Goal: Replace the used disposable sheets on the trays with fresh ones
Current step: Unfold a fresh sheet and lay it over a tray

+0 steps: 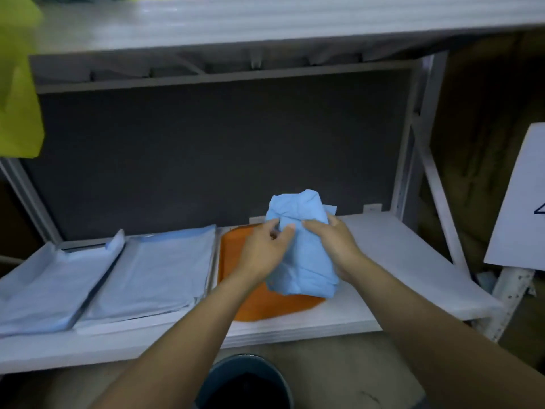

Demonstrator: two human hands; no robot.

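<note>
A crumpled blue disposable sheet (303,246) is bunched up above an orange tray (233,261) on the white shelf. My left hand (262,252) grips the sheet's left side and my right hand (333,243) grips its right side. Much of the orange tray's surface is bare; its right part is hidden by the sheet. To the left lie two trays covered with flat pale blue sheets, one in the middle (153,276) and one at the far left (50,287).
The white shelf (398,261) runs out to the right of the tray. A dark round bin (244,382) stands on the floor below the shelf edge. A white board (522,208) leans at the right, a yellow-green sheet (17,93) hangs at the upper left.
</note>
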